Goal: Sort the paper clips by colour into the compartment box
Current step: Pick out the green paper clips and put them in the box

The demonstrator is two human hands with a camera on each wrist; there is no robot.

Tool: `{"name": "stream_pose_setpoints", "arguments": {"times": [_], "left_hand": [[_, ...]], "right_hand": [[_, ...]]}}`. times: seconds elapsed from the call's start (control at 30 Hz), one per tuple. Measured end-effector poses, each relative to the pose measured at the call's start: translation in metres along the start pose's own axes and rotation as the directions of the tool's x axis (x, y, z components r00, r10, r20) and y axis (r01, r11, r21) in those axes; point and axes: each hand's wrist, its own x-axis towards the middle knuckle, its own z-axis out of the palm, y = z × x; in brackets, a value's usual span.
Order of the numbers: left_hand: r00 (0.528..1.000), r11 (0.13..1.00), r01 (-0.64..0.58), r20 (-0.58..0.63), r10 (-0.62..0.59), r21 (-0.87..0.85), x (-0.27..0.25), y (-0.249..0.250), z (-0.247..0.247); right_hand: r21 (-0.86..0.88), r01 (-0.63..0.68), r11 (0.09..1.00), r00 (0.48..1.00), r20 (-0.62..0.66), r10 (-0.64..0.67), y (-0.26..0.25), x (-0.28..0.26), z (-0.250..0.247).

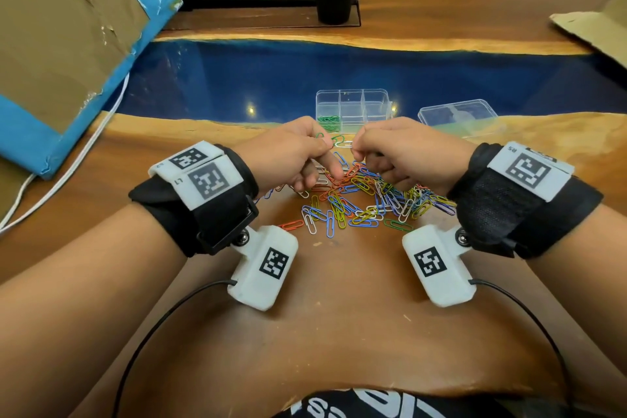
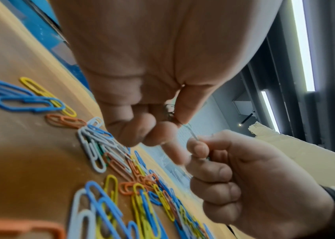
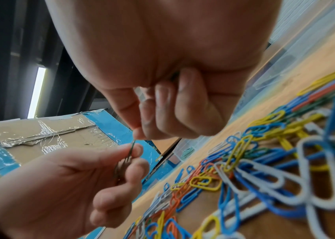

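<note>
At the near edge of the worktop (image 1: 339, 332), a strip of dark printed clothing (image 1: 356, 405) is seen, with both forearms reaching forward over it. The loose pile of paper clips (image 1: 366, 197) is spread at mid-worktop, below and just behind the wrists. Beyond it the compartment box (image 1: 353, 108) stands open, green clips (image 1: 328, 121) already lying in its near-left compartment; its lid (image 1: 459, 115) rests to the right.

The left hand (image 1: 291, 153) and right hand (image 1: 400, 149) are raised above the pile, knuckles up, fingertips nearly meeting. A green clip (image 1: 320, 136) is pinched by the left thumb and forefinger; a linked clip (image 1: 344, 143), white by appearance, is pinched by the right. The remaining fingers are curled in.

The clips are judged light, springy and smooth-coated, apt to interlock. A hold on each clip's rounded end is advised, the two being slid apart, not pulled.
</note>
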Motion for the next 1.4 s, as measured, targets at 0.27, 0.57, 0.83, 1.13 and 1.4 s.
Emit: {"name": "stream_pose_setpoints", "arguments": {"times": [0.27, 0.57, 0.83, 1.13, 1.4], "left_hand": [[0.995, 0.974, 0.001, -0.093, -0.023, -0.227, 0.006, 0.007, 0.001], [0.996, 0.959, -0.046, -0.091, 0.021, -0.279, 0.010, 0.004, -0.005], [0.972, 1.000, -0.018, -0.234, 0.017, -0.001, 0.031, 0.010, -0.014], [0.930, 0.657, 0.042, -0.270, 0.250, 0.753, 0.061, 0.039, -0.019], [0.945, 0.680, 0.023, -0.238, 0.225, 0.733, 0.064, 0.037, -0.023]], "right_hand": [[-0.143, -0.001, 0.990, 0.999, 0.053, 0.009, 0.000, 0.003, 0.012], [-0.276, -0.023, 0.961, 0.999, 0.036, 0.034, 0.006, 0.003, 0.001], [-0.265, -0.012, 0.964, 0.998, -0.057, -0.004, -0.010, 0.017, -0.020], [-0.216, 0.039, 0.976, 0.953, -0.287, -0.102, -0.039, 0.058, -0.027], [-0.229, 0.023, 0.973, 0.938, -0.333, -0.100, -0.049, 0.074, -0.021]]}}
